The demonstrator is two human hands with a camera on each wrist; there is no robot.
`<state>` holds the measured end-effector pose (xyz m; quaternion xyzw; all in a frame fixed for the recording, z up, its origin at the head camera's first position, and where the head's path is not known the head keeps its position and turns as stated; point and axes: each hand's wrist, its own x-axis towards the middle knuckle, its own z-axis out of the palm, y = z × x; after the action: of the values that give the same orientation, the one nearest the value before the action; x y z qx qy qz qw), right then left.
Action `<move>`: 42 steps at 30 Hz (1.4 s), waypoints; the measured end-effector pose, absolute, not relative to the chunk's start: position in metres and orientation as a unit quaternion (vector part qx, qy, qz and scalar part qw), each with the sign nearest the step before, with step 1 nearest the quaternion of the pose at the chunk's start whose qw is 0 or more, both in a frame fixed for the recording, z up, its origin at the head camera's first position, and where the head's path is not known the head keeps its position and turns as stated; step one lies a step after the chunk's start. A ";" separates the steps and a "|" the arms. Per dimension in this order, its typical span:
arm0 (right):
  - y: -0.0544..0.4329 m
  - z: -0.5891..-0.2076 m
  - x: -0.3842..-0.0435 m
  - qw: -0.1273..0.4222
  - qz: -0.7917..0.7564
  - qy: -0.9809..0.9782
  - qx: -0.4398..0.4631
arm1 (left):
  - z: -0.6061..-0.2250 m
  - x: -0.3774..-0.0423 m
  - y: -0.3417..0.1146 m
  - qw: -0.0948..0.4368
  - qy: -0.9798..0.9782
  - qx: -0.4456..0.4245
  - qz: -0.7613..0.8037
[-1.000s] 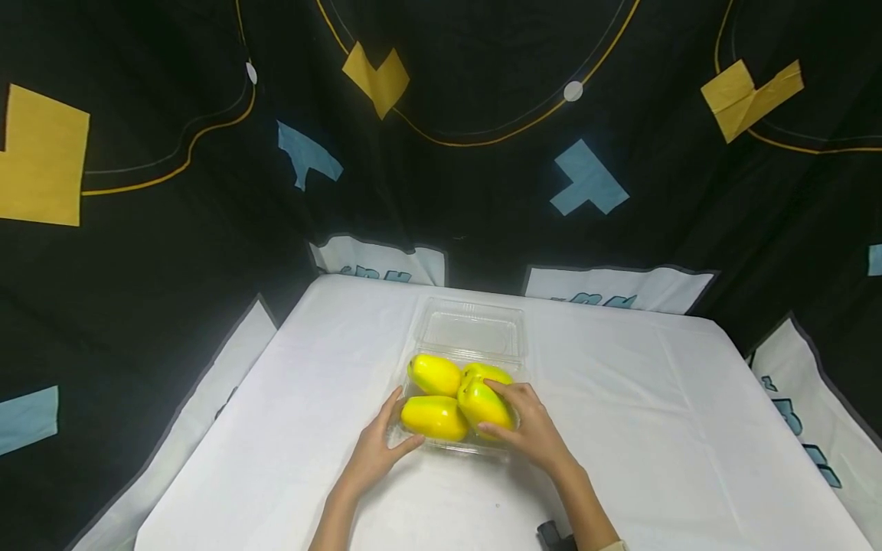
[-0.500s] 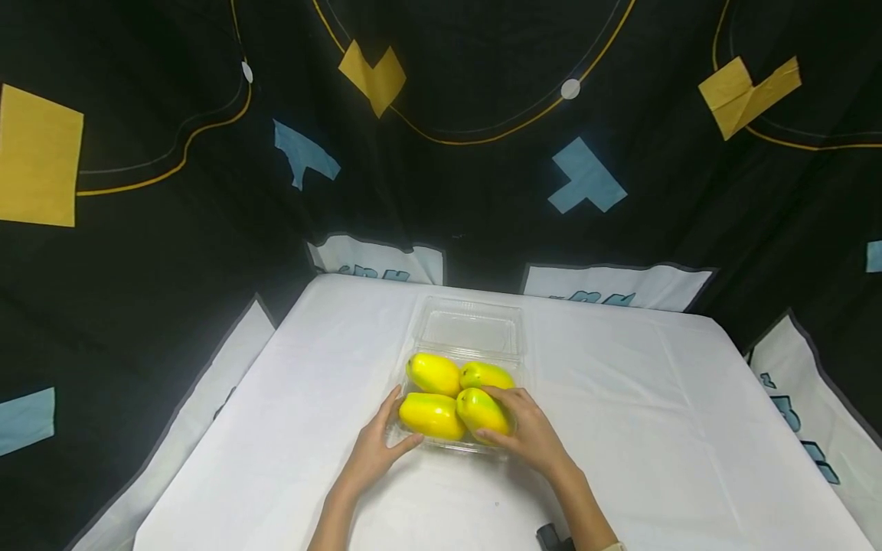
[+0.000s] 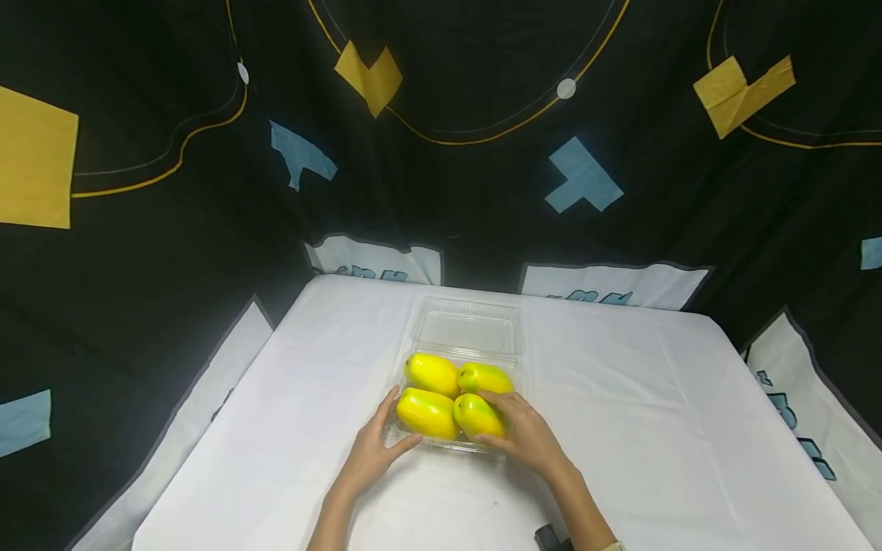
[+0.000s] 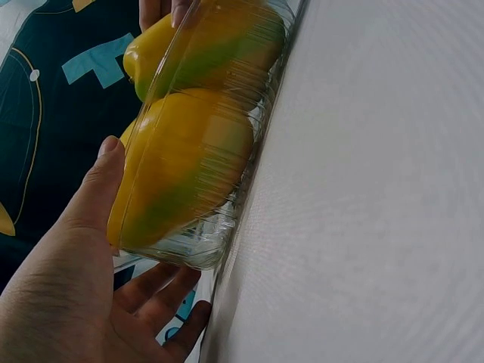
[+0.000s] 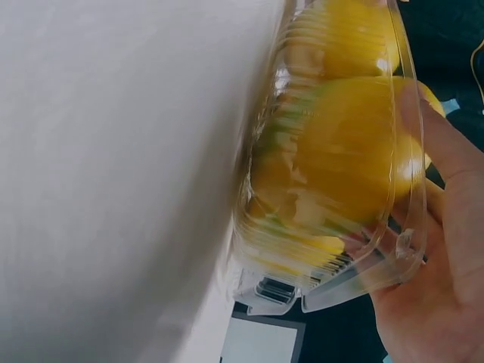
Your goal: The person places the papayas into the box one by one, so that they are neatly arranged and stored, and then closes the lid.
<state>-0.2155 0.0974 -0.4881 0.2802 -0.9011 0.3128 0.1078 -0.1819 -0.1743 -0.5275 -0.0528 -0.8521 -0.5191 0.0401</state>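
Several glossy yellow-green mangoes sit in a clear hinged plastic box, its lid [image 3: 468, 327] folded back flat. The right hand [image 3: 527, 432] grips the front-right mango [image 3: 474, 417], fingers over its far side and thumb at the near side. In the right wrist view the thumb [image 5: 442, 144] lies at the box rim against that mango. At the box's near left corner the left hand [image 3: 372, 451] holds the box wall [image 4: 204, 246], thumb near the rim by the front-left mango [image 3: 426, 413]. Behind lie a back-left mango [image 3: 432, 373] and a back-right mango [image 3: 485, 377].
The box stands on a white-covered table [image 3: 620, 413]. A black object [image 3: 549, 537] shows beside the right forearm at the near edge. Dark curtains [image 3: 468, 207] with yellow and blue patches hang behind the table.
The right hand has lowered its mango from partly over the back-right one into the front-right spot of the box. The left hand has stayed at the box corner.
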 end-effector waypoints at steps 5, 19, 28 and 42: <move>0.096 -0.488 -0.216 0.112 0.292 -0.903 0.295 | -0.528 -0.182 -0.174 0.042 -0.853 -0.055 -0.518; 0.096 -0.493 -0.220 0.129 0.287 -0.896 0.314 | -0.528 -0.182 -0.175 0.044 -0.855 -0.057 -0.514; 0.098 -0.494 -0.222 0.123 0.302 -0.893 0.309 | -0.528 -0.182 -0.174 0.049 -0.854 -0.060 -0.515; 0.112 -0.481 -0.230 0.122 0.338 -0.889 0.283 | -0.516 -0.183 -0.182 0.036 -0.832 -0.060 -0.550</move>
<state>-0.2296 0.1118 -0.4814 0.2828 -0.8893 0.3382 0.1216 -0.1834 -0.1816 -0.5159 -0.0603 -0.8319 -0.5504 0.0360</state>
